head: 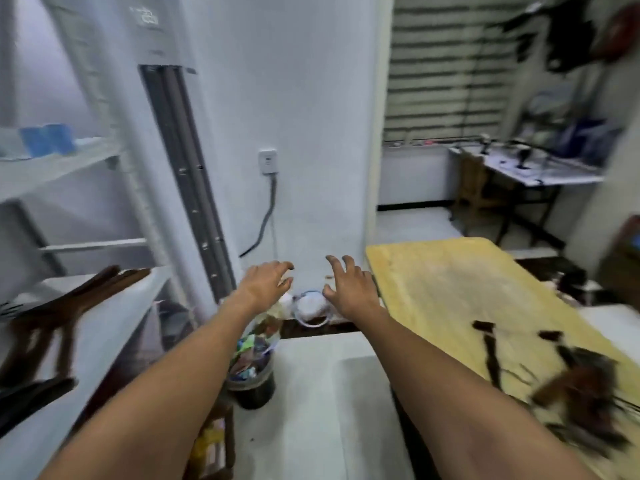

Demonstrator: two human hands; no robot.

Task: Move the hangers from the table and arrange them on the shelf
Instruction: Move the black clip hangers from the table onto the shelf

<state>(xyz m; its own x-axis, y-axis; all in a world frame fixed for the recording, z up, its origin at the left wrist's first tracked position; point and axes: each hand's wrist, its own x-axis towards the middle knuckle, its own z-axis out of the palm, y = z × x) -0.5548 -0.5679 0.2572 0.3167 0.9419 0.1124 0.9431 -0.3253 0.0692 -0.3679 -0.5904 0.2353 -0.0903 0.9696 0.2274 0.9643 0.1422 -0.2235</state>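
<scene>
White walls enclosed the blurred room, with a striped blind [446,67] at the far window and a tall white unit [173,140] standing against the wall. On the right stood the yellow-topped worktop [450,289], and at its near right corner lay a tangled heap of hangers [581,393], dark brown and black, smeared by motion so that their number could not be told; a couple of thin dark pieces lay just beside the heap toward the worktop's middle. On the left, the white shelf [114,323] carried more hangers on the shelf [62,313], brown wooden ones lying fanned across its surface, again blurred. Both arms reached forward over the gap between shelf and worktop. The left hand [266,285] and the right hand [346,285] were spread open, fingers loosely curled, grasping nothing. The heap on the worktop lay well apart from the right hand, nearer the right forearm. Below the hands stood a dark bin [254,368] full of coloured scraps.
</scene>
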